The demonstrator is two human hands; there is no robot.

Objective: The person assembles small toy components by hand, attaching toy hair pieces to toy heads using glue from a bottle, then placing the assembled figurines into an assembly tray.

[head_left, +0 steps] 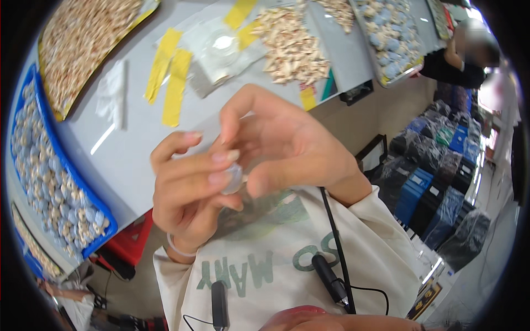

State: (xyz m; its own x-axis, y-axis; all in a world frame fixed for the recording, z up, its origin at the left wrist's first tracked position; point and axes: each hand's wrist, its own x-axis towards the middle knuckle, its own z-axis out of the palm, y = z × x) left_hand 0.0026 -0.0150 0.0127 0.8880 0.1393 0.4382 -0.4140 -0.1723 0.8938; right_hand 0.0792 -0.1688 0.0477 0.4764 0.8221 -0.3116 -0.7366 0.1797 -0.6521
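Note:
Both hands are raised together in front of my chest, over the table's near edge. My left hand (190, 190) has its fingers closed around a small, pale blue-grey rounded piece (234, 179), which shows beside the fingertips. My right hand (298, 146) arches over from the other side, its thumb and bent index finger spread apart and nothing visible gripped between them. Its index fingertip is close to the left fingertips; whether they touch I cannot tell. The exact kind of the small piece is hidden by the fingers.
Around the white table (135, 160) lie a tray of beige pieces (88, 49), a blue tray (105, 212) of blue-and-beige pieces, a beige heap (290, 47), yellow tape strips (176, 88) and a clear round dish (222, 47). Another person (455, 63) is at the far right, beyond wrapped stacks (436, 160).

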